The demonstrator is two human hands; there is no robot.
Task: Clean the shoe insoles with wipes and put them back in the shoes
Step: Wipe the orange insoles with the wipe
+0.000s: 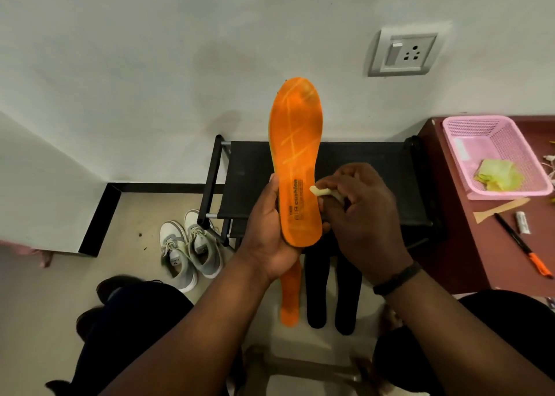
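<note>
Head view has my left hand [270,215] gripping the orange insole [295,161] upright at centre, toe at 12 o'clock, right hand [360,212] pinching a wipe [326,192] — I'd stroke heel-to-toe, firmly.

left hand [271,230] gripping orange insole [295,155], right hand [360,215] pinching wipe [326,192]

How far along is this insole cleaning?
Midway at most. The left hand holds an orange insole while the right hand rubs it with a wipe. Another orange insole and two black insoles lie below. None is back in the grey shoes.
</note>
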